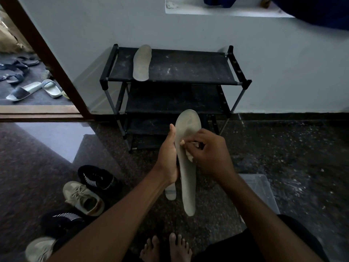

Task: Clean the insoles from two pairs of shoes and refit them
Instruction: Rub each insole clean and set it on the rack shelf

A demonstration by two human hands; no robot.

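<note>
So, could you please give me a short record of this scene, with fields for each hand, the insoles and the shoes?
left hand: grips a grey insole at its middle
right hand: pinches a pale cloth against that insole
second insole: lies on the black shoe rack, top shelf
shoes: beige sneakers and black sneakers on the floor, to the left
clear box: on the floor under the right forearm

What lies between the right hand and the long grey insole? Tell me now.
A crumpled pale cloth, pinched by the right hand and pressed on the long grey insole that the left hand grips. The head view shows it.
</note>
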